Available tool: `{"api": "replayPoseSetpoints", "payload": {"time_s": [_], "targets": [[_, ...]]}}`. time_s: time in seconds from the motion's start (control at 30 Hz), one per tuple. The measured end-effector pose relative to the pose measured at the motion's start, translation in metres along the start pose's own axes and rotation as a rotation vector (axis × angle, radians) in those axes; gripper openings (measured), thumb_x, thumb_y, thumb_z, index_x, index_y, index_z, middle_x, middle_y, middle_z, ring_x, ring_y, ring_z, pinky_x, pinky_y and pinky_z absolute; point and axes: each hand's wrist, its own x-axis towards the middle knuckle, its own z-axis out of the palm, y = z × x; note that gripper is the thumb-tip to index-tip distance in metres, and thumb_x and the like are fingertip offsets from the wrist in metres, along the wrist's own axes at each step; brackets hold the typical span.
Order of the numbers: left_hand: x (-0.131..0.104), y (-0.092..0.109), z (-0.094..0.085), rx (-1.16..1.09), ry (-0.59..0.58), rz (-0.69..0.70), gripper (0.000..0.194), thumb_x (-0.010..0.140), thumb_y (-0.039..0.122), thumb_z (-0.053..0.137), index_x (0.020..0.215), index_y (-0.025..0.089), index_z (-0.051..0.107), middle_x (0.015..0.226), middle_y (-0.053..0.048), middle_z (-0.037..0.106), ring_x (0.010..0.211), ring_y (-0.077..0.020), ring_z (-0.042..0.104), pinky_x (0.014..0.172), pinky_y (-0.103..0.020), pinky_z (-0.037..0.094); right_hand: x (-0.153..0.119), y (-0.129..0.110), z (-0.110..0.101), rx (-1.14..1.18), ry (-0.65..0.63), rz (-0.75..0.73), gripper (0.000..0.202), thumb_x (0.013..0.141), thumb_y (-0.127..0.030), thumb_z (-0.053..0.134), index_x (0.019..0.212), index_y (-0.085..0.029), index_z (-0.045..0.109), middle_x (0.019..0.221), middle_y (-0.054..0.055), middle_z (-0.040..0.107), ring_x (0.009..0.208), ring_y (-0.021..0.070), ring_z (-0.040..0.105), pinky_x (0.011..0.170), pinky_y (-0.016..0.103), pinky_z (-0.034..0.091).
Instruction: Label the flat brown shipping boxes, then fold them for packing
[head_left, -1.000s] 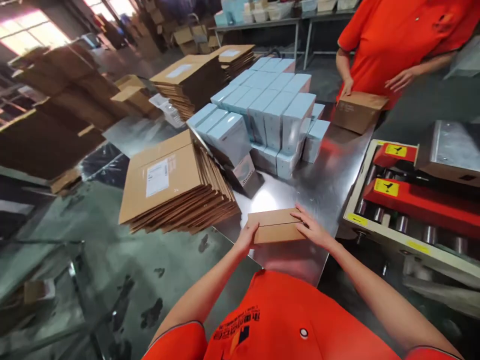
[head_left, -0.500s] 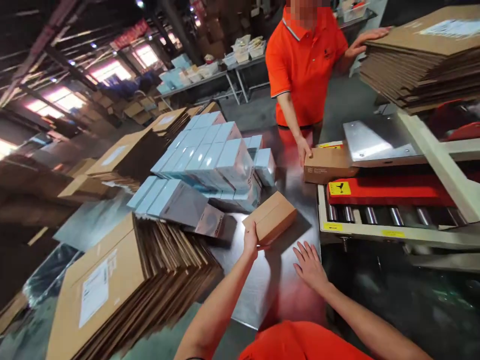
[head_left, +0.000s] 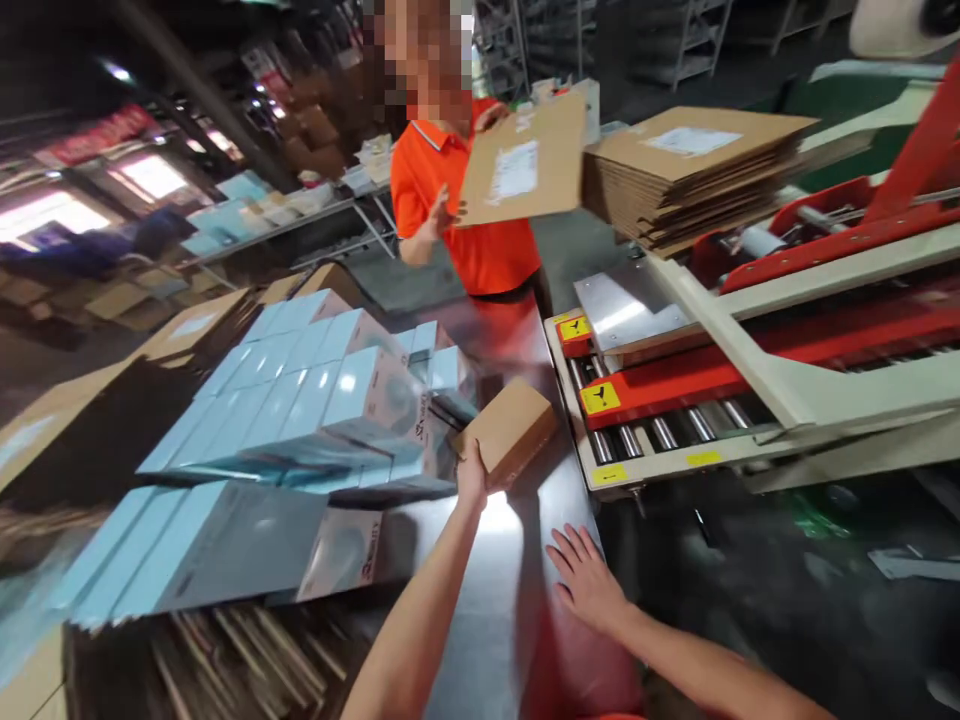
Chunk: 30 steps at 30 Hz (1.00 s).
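Two bare hands are seen from the head camera over a shiny metal table (head_left: 480, 610). A closed brown box (head_left: 510, 430) is gripped by the left hand (head_left: 472, 478) at its near left corner, with the fingers closed around the edge. The box is held at an angle over the far part of the table, between the light-blue boxes (head_left: 300, 370) and the roller conveyor (head_left: 675, 430); whether its underside is touched by the metal cannot be told. Nothing is grasped by the right hand (head_left: 586, 580): its fingers are released and spread, palm down, near the table's right edge. Whether the tabletop is touched by that palm cannot be told.

The light-blue boxes are packed closely in layers left of the brown box. Nearer the camera, more pale boxes (head_left: 180, 550) are set side by side, and below them folded cardboard (head_left: 232, 660) is shown, blurred. On the right, the conveyor is fitted with metal rollers, red guides and yellow stickers, and is partly covered by a metal plate (head_left: 634, 305). Across the table, a flat labelled carton (head_left: 525, 165) is held up in both hands by a co-worker (head_left: 480, 250) in an orange shirt, beside a stack of flattened cartons (head_left: 697, 160).
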Motion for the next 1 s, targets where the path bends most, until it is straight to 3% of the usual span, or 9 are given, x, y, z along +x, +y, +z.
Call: {"api": "replayPoseSetpoints", "payload": {"time_s": [0.1, 0.33, 0.67, 0.83, 1.0], "targets": [[0.009, 0.009, 0.014, -0.024, 0.001, -0.035, 0.077, 0.087, 0.064, 0.053, 0.139, 0.007, 0.044, 0.144, -0.024, 0.046, 0.107, -0.0376, 0.066, 0.065, -0.042, 0.065, -0.001, -0.003, -0.008, 0.017, -0.052, 0.019, 0.055, 0.091, -0.038, 0.055, 0.143, -0.018, 0.053, 0.155, 0.013, 0.043, 0.144, 0.0353, 0.035, 0.12, 0.056, 0.024], [0.019, 0.025, 0.04, -0.002, -0.012, -0.014, 0.072, 0.087, 0.065, 0.053, 0.138, 0.014, 0.048, 0.133, -0.021, 0.055, 0.099, -0.0361, 0.07, 0.061, -0.048, 0.065, -0.003, -0.006, -0.025, 0.146, -0.162, 0.052, 0.057, 0.089, -0.035, 0.055, 0.142, -0.016, 0.054, 0.157, 0.014, 0.039, 0.147, 0.0368, 0.029, 0.121, 0.057, 0.021], [0.019, 0.034, 0.049, -0.019, -0.062, 0.025, 0.065, 0.089, 0.063, 0.052, 0.137, 0.019, 0.049, 0.131, -0.016, 0.058, 0.1, -0.0309, 0.07, 0.068, -0.045, 0.065, -0.002, -0.006, -0.028, 0.163, -0.179, 0.06, 0.056, 0.088, -0.033, 0.055, 0.141, -0.013, 0.055, 0.157, 0.016, 0.037, 0.149, 0.036, 0.025, 0.123, 0.056, 0.016], [0.03, 0.037, 0.055, -0.018, -0.102, 0.036, 0.064, 0.088, 0.065, 0.053, 0.132, 0.018, 0.051, 0.13, -0.015, 0.058, 0.102, -0.0302, 0.068, 0.069, -0.043, 0.065, -0.004, -0.003, -0.01, 0.107, -0.125, 0.035, 0.054, 0.088, -0.036, 0.059, 0.138, -0.013, 0.058, 0.155, 0.016, 0.041, 0.147, 0.0367, 0.028, 0.121, 0.057, 0.018], [0.042, 0.057, 0.082, 0.033, -0.173, 0.045, 0.065, 0.087, 0.066, 0.052, 0.133, 0.02, 0.049, 0.138, -0.015, 0.053, 0.107, -0.0337, 0.065, 0.071, -0.046, 0.064, -0.006, 0.003, 0.02, -0.005, 0.086, -0.009, 0.045, 0.088, -0.029, 0.061, 0.13, -0.014, 0.063, 0.144, 0.015, 0.055, 0.14, 0.034, 0.041, 0.119, 0.055, 0.026]]}}
